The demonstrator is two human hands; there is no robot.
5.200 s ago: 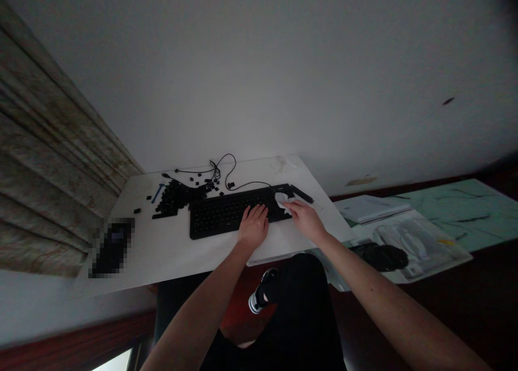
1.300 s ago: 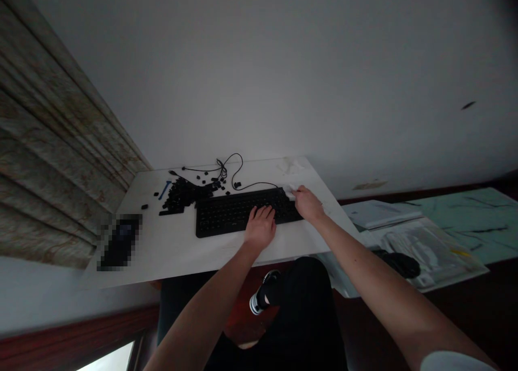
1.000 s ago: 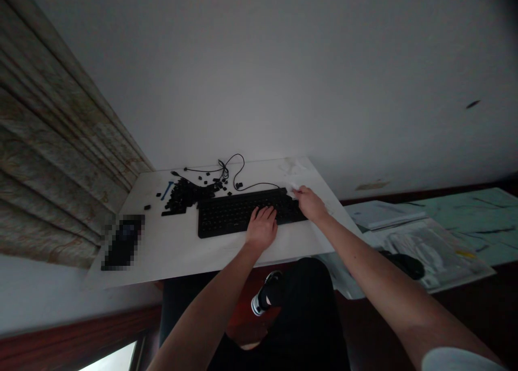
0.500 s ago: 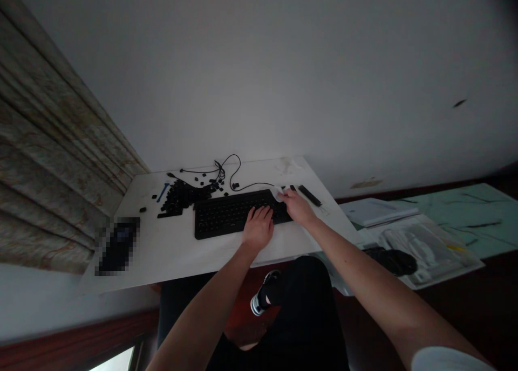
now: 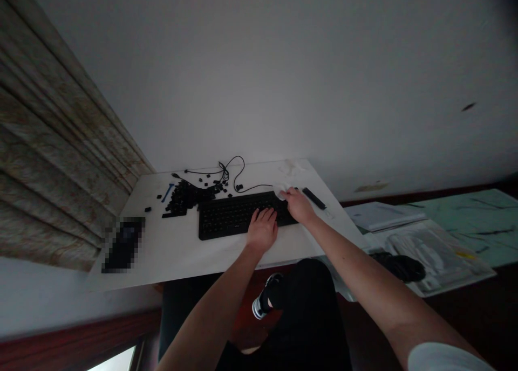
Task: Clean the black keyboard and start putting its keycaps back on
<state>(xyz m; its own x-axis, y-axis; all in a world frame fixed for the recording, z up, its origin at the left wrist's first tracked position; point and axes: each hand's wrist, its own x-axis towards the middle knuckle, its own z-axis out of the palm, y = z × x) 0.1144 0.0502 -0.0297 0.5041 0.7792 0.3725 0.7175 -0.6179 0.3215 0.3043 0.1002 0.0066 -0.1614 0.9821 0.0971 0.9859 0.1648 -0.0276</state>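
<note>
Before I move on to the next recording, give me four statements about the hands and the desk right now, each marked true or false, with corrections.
1. The left hand rests on the keyboard. True.
2. A blue tool lies left of the heap of small black pieces. True.
3. The right hand holds that tool. False: it holds a white cloth or tissue.
4. The black cable lies on the person's side of the keyboard. False: it lies beyond the far edge.
</note>
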